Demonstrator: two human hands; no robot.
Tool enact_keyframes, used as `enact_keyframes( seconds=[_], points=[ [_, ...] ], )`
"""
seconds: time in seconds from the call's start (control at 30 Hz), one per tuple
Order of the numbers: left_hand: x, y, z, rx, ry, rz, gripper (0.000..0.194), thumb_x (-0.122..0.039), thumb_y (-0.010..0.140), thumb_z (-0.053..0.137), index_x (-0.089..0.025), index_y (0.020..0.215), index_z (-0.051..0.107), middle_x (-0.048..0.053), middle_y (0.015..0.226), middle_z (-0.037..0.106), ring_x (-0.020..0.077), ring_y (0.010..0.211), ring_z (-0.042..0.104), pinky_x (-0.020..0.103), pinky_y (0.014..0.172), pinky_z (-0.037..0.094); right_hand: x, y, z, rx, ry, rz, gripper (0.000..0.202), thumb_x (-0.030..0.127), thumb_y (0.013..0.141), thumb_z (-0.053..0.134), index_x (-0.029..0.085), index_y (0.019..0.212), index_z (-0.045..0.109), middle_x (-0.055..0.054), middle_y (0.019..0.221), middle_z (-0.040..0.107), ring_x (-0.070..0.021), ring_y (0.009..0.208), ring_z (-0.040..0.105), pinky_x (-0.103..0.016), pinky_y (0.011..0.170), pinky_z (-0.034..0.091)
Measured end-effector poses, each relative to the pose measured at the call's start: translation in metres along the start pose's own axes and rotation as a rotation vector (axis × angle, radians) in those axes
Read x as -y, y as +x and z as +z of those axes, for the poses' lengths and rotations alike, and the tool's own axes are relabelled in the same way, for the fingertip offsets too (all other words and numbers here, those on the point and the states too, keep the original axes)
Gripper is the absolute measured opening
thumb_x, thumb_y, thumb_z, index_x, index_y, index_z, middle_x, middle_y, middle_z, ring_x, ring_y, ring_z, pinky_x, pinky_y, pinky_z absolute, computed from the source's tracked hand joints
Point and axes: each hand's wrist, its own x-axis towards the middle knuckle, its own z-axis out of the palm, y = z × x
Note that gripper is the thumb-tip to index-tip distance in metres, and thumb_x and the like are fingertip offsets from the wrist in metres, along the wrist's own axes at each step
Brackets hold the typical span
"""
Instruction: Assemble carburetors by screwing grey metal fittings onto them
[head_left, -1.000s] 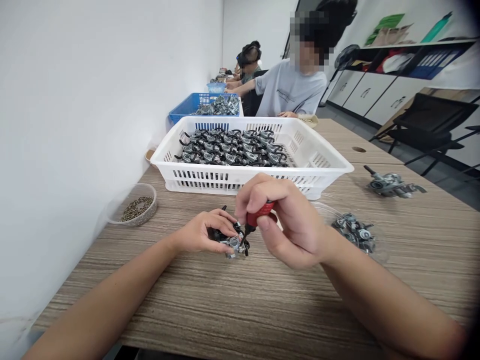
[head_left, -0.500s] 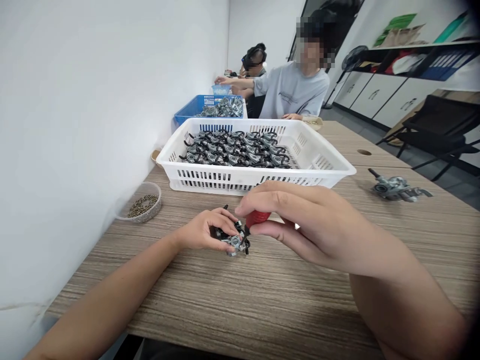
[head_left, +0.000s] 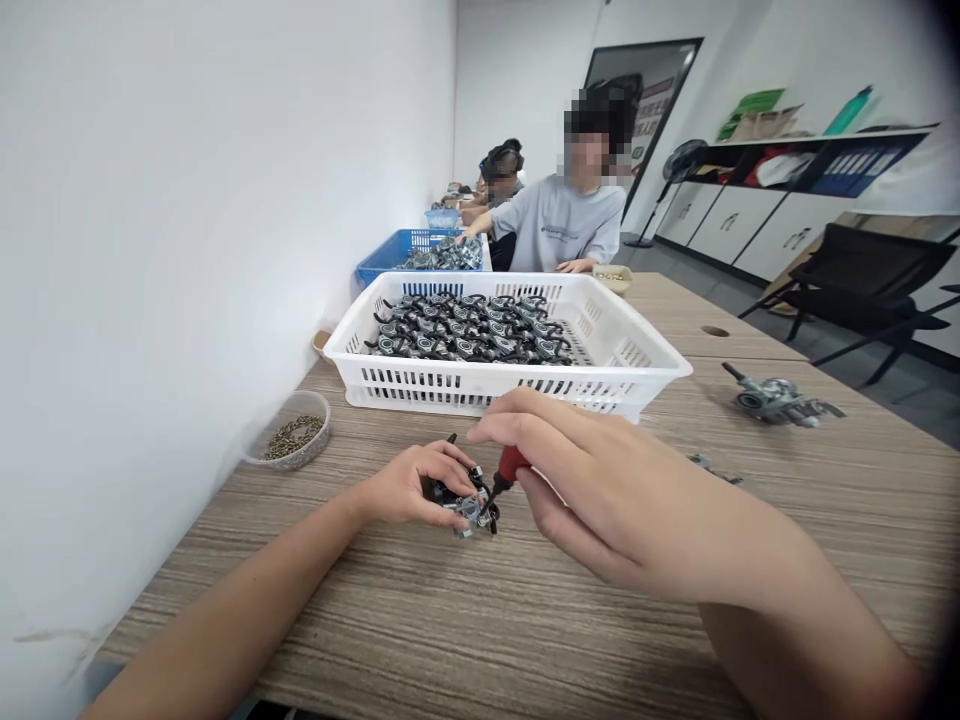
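On the wood-grain table [head_left: 420, 620], my left hand [head_left: 416, 485] grips a small metal carburetor-like part [head_left: 469, 512] with black fittings. My right hand [head_left: 577, 475] is closed round the red handle of a screwdriver [head_left: 510, 466], whose dark shaft slants down to the right side of the metal part. The tip meets the part near a small screw. My right palm and fingers hide the top of the handle. Just beyond both hands stands a white basket [head_left: 480, 385] with rows of similar parts in it.
A clear bowl of small brass-coloured screws [head_left: 296, 437] is at the left. Another metal part [head_left: 776, 398] lies at the right, with a smaller one [head_left: 712, 468] partly behind my right hand. Behind are a blue basket [head_left: 375, 262] and a seated person [head_left: 574, 225].
The camera view has tilted up, so the scene sits lower. My right hand has shifted on the red handle, its fingers straighter. The person across now reaches into the blue basket.
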Motion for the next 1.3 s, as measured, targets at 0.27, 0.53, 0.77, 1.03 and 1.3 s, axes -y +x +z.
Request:
enact_keyframes(
  seconds=[0.27, 0.53, 0.77, 1.03, 1.3],
  points=[
    [-0.007, -0.001, -0.002, 0.000, -0.024, -0.092, 0.037, -0.043, 0.072, 0.102, -0.021, 0.100, 0.089, 0.011, 0.104, 0.087, 0.0281, 0.110, 0.077, 0.045, 0.113, 0.056, 0.006, -0.005, -0.002, 0.065, 0.095, 0.029, 0.029, 0.020, 0.112, 0.046, 0.025, 0.138, 0.057, -0.008, 0.121, 0.069, -0.0195, 0.092, 0.068, -0.031, 0.076, 0.056],
    [-0.011, 0.002, -0.002, -0.007, -0.003, -0.082, 0.037, -0.052, 0.072, 0.100, -0.020, 0.087, 0.088, 0.012, 0.101, 0.085, 0.0320, 0.122, 0.071, 0.047, 0.110, 0.056, 0.002, 0.002, 0.004, -0.066, -0.047, -0.074, 0.015, 0.031, 0.114, 0.054, 0.024, 0.116, 0.068, -0.002, 0.093, 0.066, -0.0137, 0.071, 0.058, -0.027, 0.062, 0.041],
    [-0.003, 0.000, -0.001, 0.007, 0.005, -0.029, 0.036, -0.045, 0.072, 0.101, -0.023, 0.098, 0.089, 0.012, 0.103, 0.086, 0.0313, 0.127, 0.069, 0.048, 0.113, 0.054, 0.003, 0.000, 0.000, -0.015, -0.031, 0.043, 0.007, 0.028, 0.110, 0.054, 0.021, 0.111, 0.056, -0.009, 0.108, 0.068, -0.0195, 0.084, 0.063, -0.033, 0.071, 0.050],
    [-0.009, 0.001, -0.001, 0.011, -0.016, -0.092, 0.038, -0.044, 0.071, 0.102, -0.022, 0.099, 0.090, 0.012, 0.108, 0.085, 0.0326, 0.127, 0.069, 0.048, 0.113, 0.055, -0.005, 0.003, 0.006, -0.043, -0.008, -0.057, 0.008, 0.030, 0.113, 0.055, 0.023, 0.113, 0.060, -0.001, 0.095, 0.068, -0.0142, 0.071, 0.059, -0.029, 0.061, 0.043],
    [-0.001, -0.002, -0.002, 0.002, -0.014, -0.018, 0.036, -0.037, 0.072, 0.102, -0.025, 0.104, 0.090, 0.012, 0.105, 0.086, 0.0310, 0.127, 0.069, 0.046, 0.112, 0.055, -0.004, 0.002, 0.005, -0.037, 0.046, 0.041, 0.008, 0.027, 0.111, 0.052, 0.020, 0.115, 0.053, -0.012, 0.121, 0.062, -0.0189, 0.093, 0.062, -0.032, 0.077, 0.051]
  ],
)
